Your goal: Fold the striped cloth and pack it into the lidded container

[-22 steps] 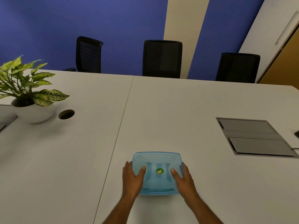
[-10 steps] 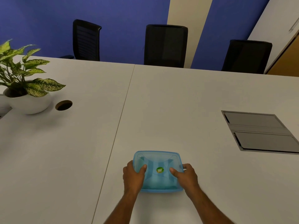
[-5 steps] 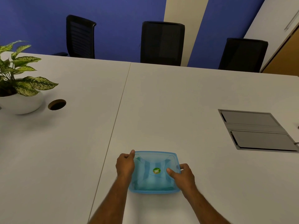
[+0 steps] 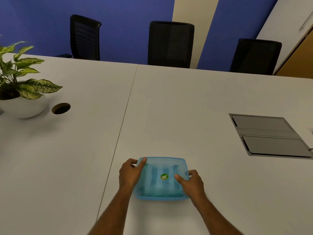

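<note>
A translucent blue lidded container (image 4: 161, 185) sits on the white table (image 4: 169, 107) near its front edge, its lid on, with a round green sticker on top. Through the lid I make out the striped cloth (image 4: 152, 175) as faint bands inside. My left hand (image 4: 130, 173) grips the container's far left corner, thumb on the lid's rim. My right hand (image 4: 192, 182) holds the right side, thumb pressing the lid beside the sticker.
A potted plant in a white bowl (image 4: 20, 92) stands at the far left, next to a round cable hole (image 4: 61, 108). A grey flap panel (image 4: 269, 135) is set into the table at right. Three black chairs (image 4: 171, 43) line the far edge.
My left hand has moved from the container's near left side up to its far left corner. My right hand stays on the right side with the thumb on the lid.
</note>
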Action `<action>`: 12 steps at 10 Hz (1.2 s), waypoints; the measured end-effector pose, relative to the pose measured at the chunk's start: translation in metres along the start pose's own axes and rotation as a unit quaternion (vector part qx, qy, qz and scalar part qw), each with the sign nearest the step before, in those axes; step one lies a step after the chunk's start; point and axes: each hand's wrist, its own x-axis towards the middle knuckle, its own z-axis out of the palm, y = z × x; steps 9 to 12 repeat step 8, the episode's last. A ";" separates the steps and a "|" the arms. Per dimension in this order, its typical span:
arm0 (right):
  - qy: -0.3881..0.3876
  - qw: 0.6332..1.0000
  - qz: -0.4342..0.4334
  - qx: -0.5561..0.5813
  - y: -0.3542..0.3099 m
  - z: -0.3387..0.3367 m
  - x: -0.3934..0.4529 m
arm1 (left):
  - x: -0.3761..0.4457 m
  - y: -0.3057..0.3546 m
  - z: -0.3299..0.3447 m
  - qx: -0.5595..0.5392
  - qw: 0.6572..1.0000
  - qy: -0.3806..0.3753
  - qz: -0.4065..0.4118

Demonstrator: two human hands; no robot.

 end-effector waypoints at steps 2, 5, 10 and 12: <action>-0.014 0.999 -0.016 -0.039 -0.005 -0.005 -0.008 | -0.010 -0.012 -0.033 0.001 0.971 -0.238 -0.033; -0.014 0.987 -0.011 -0.158 -0.016 -0.006 -0.028 | -0.023 -0.018 -0.040 0.018 0.969 -0.248 0.005; 0.026 0.992 -0.027 -0.117 -0.026 -0.032 -0.031 | -0.039 -0.011 -0.045 0.233 0.952 -0.160 0.118; 0.026 0.992 -0.027 -0.117 -0.026 -0.032 -0.031 | -0.039 -0.011 -0.045 0.233 0.952 -0.160 0.118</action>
